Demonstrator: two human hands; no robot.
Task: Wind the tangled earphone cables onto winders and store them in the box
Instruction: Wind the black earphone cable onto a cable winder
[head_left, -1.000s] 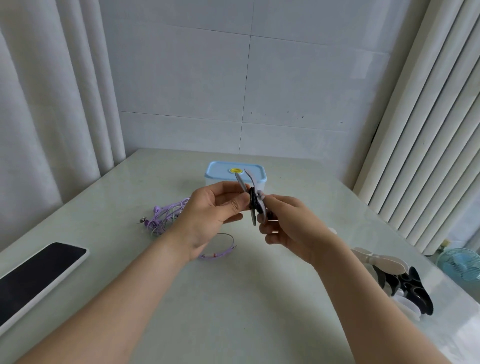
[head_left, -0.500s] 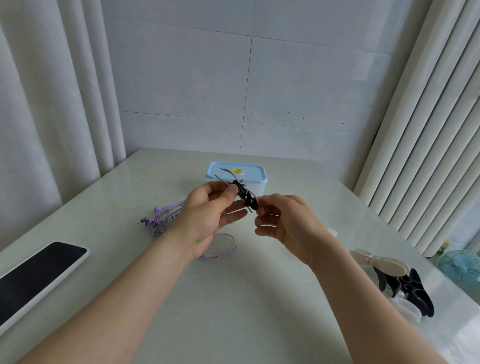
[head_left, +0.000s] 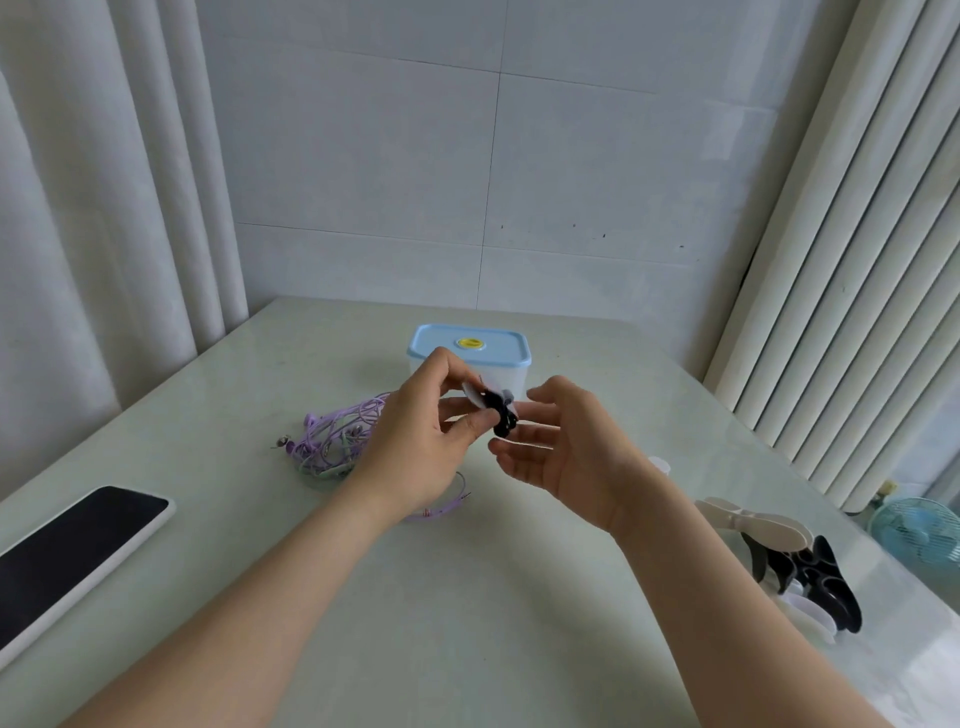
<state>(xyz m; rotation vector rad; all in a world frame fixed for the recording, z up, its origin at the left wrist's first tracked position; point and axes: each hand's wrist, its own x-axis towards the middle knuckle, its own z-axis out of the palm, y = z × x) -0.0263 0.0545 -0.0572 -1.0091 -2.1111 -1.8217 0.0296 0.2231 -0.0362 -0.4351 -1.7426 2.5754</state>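
My left hand (head_left: 415, 441) pinches a small winder wound with black earphone cable (head_left: 496, 410), held above the table in front of the box. My right hand (head_left: 566, 447) hovers just right of it with fingers spread, its fingertips near the black bundle but not gripping it. A tangle of purple earphone cables (head_left: 332, 441) lies on the table behind my left wrist, one strand and plug trailing out to the right (head_left: 447, 506). The box (head_left: 470, 345) has a light blue lid that is closed, and stands at the far middle of the table.
A black phone in a white case (head_left: 67, 551) lies at the left edge. Spare winders, beige, black and white (head_left: 795, 561), are piled at the right edge. A small blue fan (head_left: 917, 530) stands beyond the table on the right. Curtains hang on both sides.
My right hand has let go of the black wound winder and opened its fingers. My left hand now holds it alone, turned slightly and a little lower.
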